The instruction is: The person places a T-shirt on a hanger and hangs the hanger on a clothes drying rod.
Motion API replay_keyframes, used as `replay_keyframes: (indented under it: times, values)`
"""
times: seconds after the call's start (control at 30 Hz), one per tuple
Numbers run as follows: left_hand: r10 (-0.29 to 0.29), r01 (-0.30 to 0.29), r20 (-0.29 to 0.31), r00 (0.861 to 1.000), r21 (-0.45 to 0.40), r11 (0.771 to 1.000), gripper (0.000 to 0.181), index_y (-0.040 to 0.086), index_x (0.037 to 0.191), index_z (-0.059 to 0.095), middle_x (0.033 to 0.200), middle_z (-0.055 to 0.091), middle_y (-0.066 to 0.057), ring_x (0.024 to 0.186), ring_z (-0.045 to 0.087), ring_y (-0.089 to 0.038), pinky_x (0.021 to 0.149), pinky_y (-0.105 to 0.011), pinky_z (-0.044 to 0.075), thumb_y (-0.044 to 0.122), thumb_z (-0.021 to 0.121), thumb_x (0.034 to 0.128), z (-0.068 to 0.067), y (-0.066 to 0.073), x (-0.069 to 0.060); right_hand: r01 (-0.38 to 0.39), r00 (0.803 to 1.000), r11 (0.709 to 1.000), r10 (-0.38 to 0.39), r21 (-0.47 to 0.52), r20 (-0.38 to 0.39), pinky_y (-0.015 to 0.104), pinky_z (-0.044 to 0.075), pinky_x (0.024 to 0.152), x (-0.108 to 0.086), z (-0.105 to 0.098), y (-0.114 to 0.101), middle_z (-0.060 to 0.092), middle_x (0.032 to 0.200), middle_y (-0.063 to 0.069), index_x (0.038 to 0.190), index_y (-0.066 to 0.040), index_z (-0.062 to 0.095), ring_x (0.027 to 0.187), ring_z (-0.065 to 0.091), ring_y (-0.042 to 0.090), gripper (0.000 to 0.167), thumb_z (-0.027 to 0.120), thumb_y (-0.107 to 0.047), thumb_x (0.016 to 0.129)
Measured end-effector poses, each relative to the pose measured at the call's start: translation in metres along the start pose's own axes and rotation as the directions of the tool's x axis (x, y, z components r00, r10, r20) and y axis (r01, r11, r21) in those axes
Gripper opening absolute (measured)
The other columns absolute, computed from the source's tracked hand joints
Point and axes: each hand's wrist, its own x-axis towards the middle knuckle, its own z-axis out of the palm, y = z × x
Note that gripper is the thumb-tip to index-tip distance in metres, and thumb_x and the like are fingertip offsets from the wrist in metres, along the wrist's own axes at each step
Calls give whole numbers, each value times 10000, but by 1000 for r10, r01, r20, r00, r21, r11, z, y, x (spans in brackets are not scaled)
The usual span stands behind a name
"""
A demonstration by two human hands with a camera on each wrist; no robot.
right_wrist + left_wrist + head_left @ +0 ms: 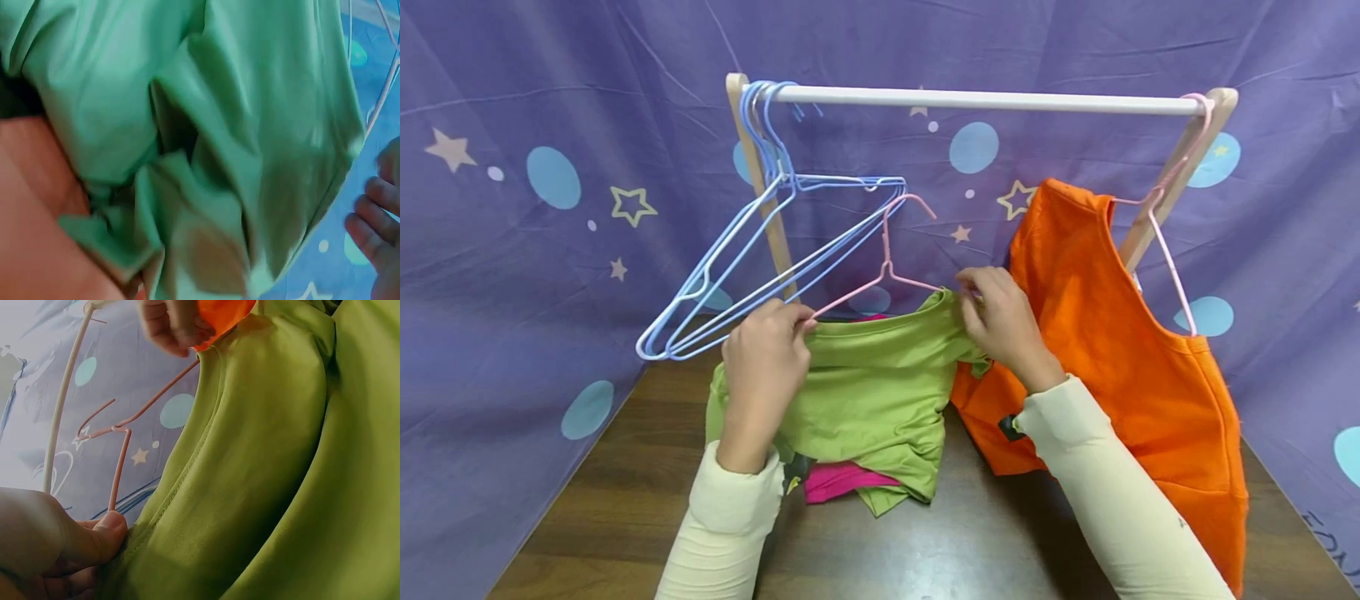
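Left hand point(763, 367): pinches neckline of green T-shirt point(872, 383) with near arm of pink hanger point(887, 250). Hanger at its 2 o'clock, long axis toward 3; far arm meets collar, nearer right hand point(1000, 321), fingers loosely bent, no hold visible.

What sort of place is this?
Probably an indoor spot set up for hanging clothes: there's a small garment rack, a wood-grain table and a purple star-patterned cloth backdrop. The rest is hidden.
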Motion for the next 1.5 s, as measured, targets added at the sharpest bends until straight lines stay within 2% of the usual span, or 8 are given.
replay_keyframes:
  times: [0.5,0.73,0.83,0.97,1.1,1.3,1.4,1.5]
  values:
    - [-11,10,-7,1000,-6,1000,62,66,922,783,874,741,-90,628,666,-344,520,-482,511,89,803,868,9,11,-5,109,987,991,-99,74,-127,420,513,794,0,45,-42,678,878,105,1020,15,689,823,612,284,139,656,-111,971]
    - [-48,48,-19,999,2,999,58,71,928,782,844,716,-79,609,650,-367,487,-480,470,104,791,881,12,12,-8,-93,984,948,134,304,-117,346,542,705,11,63,-69,691,864,126,1138,56,683,757,642,236,239,685,-115,970]
    - [-56,56,-26,998,1,998,60,71,931,782,829,702,-75,610,645,-370,488,-485,464,107,788,883,12,13,-8,-277,936,823,348,496,-56,311,570,723,19,68,-85,728,917,159,1162,53,684,788,691,255,246,667,-124,990]
    - [-61,61,-34,998,-5,998,58,75,930,783,813,688,-73,599,635,-376,479,-492,452,106,788,881,12,14,-8,-415,828,574,560,706,31,322,593,791,29,71,-100,725,952,230,1155,80,682,859,707,318,237,622,-103,1018]
    - [-61,61,-33,998,-2,998,55,73,931,783,807,684,-77,597,633,-381,478,-500,452,98,787,882,13,16,-9,-411,758,363,646,836,92,360,608,819,36,73,-109,712,920,220,1151,120,668,831,723,241,228,597,-57,1027]
    - [-57,57,-7,998,3,998,49,77,940,782,830,697,-66,652,662,-362,509,-494,485,91,771,894,16,19,-10,-281,639,-78,729,957,246,462,587,868,43,73,-118,698,891,172,1128,128,624,815,753,238,179,541,-3,1039]
    - [-48,48,5,999,3,999,49,81,940,787,833,700,-62,660,670,-359,520,-497,498,97,774,895,16,19,-10,-245,587,-159,761,956,277,483,581,863,46,73,-119,697,871,163,1117,124,599,807,756,258,165,521,-2,1044]
    - [-30,30,36,999,-1,1000,72,91,953,801,827,708,-52,651,677,-361,519,-498,507,122,791,889,16,19,-9,-242,554,-160,787,957,272,447,601,819,47,73,-119,695,845,149,1108,131,589,780,756,251,156,527,5,1040]
